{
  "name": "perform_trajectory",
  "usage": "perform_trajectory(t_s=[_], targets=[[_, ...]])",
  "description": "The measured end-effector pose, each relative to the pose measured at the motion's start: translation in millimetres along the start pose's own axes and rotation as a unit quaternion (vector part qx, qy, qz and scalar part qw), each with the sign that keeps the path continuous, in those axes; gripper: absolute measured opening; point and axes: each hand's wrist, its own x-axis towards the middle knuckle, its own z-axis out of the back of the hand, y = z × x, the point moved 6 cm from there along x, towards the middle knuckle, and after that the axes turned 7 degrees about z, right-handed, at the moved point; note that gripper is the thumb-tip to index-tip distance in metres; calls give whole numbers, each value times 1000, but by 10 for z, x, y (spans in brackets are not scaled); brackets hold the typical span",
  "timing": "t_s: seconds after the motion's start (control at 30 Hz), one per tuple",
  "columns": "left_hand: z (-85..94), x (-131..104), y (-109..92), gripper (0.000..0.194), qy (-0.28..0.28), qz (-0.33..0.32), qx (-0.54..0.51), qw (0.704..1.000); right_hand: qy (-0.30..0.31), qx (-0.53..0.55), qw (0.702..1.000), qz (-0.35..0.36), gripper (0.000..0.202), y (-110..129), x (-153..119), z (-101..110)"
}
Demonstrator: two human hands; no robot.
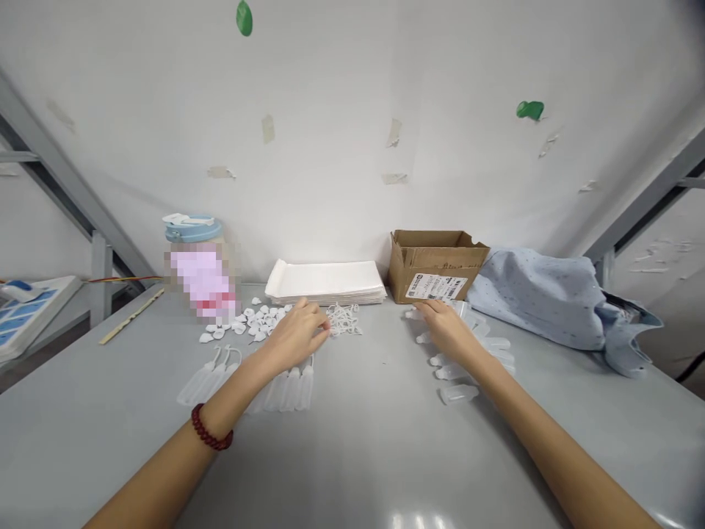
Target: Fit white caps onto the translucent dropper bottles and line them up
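Observation:
My left hand (297,332) reaches to a pile of small white looped pieces (344,320). Its thumb and fingers are drawn together at the pile's left edge; anything between them is too small to make out. Beside it spread white caps (267,317). Under and left of the wrist lie translucent plastic tubes, one group (203,383) with white loops on their ends, another group (294,389) partly behind the forearm. My right hand (445,329) is closed over a clear plastic bottle (413,314) at the top of a group of similar bottles (458,394), its palm hiding several.
A stack of white sheets or envelopes (327,279) lies by the wall. An opened cardboard box (435,272) stands right of it, next to light blue cloth (540,301). At left are a blue-lidded container (192,229) and a thin wooden strip (132,316).

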Motion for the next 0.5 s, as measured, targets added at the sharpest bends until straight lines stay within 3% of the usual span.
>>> perform_trajectory(t_s=[0.13,0.23,0.33,0.4,0.5], targets=[[193,-22,88,23,-57,57,-55,995,-60,29,998,2,52,70,16,97],[309,-61,161,24,-77,99,-102,987,-105,56,993,7,42,261,14,220],[383,-102,175,26,-73,116,-142,980,-143,90,986,11,29,601,-12,367],[402,-132,131,26,-62,111,-162,978,-178,198,964,15,23,855,-48,464],[378,-186,-5,22,-36,83,-177,980,-151,302,940,49,25,1238,-88,514]])
